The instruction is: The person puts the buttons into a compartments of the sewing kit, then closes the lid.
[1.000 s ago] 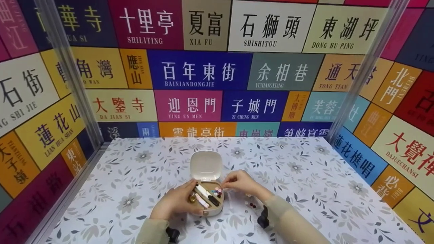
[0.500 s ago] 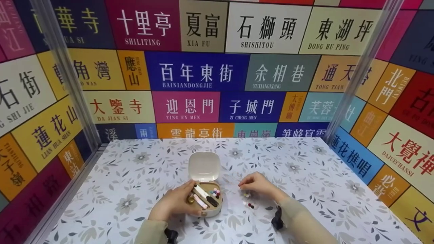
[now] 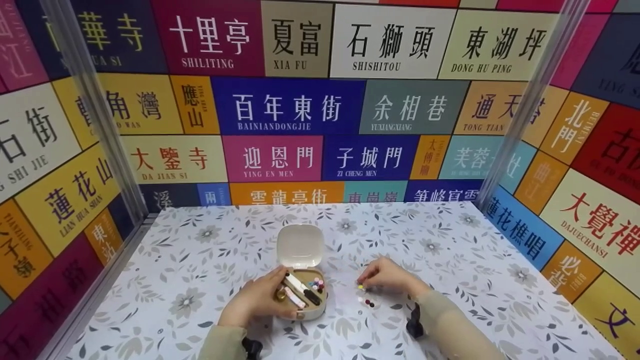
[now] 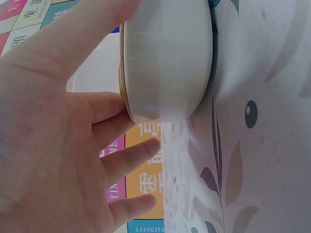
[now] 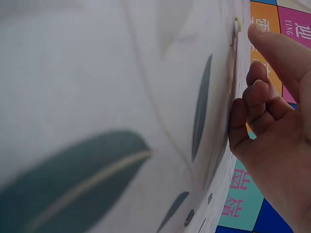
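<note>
Head view, left to right: the left hand [image 3: 257, 298] grips the near left side of the white case [image 3: 316, 314], thumb and forefinger curled against it, while two other fingers stick out loosely past it in the left wrist view. Case and raised lid [image 3: 300, 246] stand on the leaf-patterned worktop [image 3: 235, 250]. Inside lie a gold item [image 3: 281, 294], a pink-and-white tube [image 3: 294, 297], a white-and-black pen-like stick [image 3: 298, 284] (slanting) and, at the right, a heap of coloured beads [image 3: 317, 285]. Farther right, a yellow bead [image 3: 361, 287] and a dark red bead [image 3: 367, 302] lie loose near the right hand [image 3: 389, 278]; its fingers are bent, thumb tip just beside the yellow bead, and I cannot tell whether they pinch anything.
</note>
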Available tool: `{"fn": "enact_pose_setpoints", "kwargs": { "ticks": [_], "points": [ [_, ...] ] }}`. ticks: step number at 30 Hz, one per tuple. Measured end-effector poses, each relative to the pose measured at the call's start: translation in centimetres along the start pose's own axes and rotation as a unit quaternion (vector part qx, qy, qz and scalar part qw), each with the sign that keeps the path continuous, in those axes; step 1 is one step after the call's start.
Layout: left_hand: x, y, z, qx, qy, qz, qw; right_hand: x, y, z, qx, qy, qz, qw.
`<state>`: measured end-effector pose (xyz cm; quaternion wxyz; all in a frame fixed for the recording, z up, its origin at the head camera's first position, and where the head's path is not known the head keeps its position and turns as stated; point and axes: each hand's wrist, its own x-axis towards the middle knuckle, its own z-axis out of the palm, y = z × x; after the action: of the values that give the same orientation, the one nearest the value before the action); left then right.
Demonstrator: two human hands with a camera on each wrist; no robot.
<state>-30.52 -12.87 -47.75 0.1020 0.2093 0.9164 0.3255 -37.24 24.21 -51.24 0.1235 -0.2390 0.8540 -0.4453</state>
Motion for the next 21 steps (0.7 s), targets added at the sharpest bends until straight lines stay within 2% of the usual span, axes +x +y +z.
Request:
{"fn": "enact_pose_setpoints", "kwargs": {
  "ticks": [8, 21],
  "points": [
    [-0.18, 0.24, -0.05, 0.012, 0.006, -0.003, 0.9999, 0.19, -0.28, 0.11, -0.058, -0.007, 0.019, 0.9981],
    [0.05, 0.23, -0.03, 0.017, -0.003, -0.009, 0.9998, 0.10, -0.53, 0.14, -0.068, -0.008, 0.029, 0.9973]
  ]
}}
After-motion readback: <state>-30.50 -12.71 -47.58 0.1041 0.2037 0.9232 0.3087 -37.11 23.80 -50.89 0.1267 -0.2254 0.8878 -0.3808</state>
